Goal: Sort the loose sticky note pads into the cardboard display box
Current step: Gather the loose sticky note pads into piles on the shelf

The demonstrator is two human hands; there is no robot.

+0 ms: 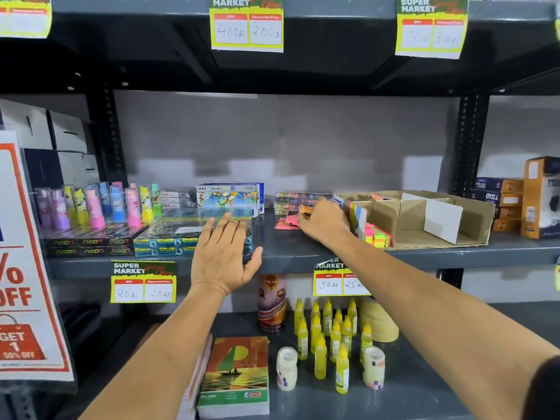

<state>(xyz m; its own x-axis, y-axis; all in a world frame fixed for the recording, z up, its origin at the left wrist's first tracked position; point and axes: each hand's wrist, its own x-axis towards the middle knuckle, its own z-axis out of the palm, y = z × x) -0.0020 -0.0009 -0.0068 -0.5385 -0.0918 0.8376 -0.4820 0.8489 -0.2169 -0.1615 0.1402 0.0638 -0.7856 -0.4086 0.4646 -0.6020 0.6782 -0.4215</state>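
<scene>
A cardboard display box (472,219) with white dividers stands on the middle shelf at the right. Neon green and pink pads (377,236) lie in its front left compartment, and one pad (377,196) rests further back. Loose pink sticky note pads (286,222) lie on the shelf just left of the box. My right hand (325,221) reaches over them, its fingers closed on an orange pad (306,211). My left hand (224,253) hovers open, fingers spread, above the shelf's front edge.
Stacked marker packs (298,201) sit behind the loose pads. Crayon boxes (230,198), clear pen cases (169,237) and colourful tubes (100,204) fill the left side. Orange and dark boxes (512,204) stand right of the display box. Glue bottles (330,334) and a notebook (235,377) are on the lower shelf.
</scene>
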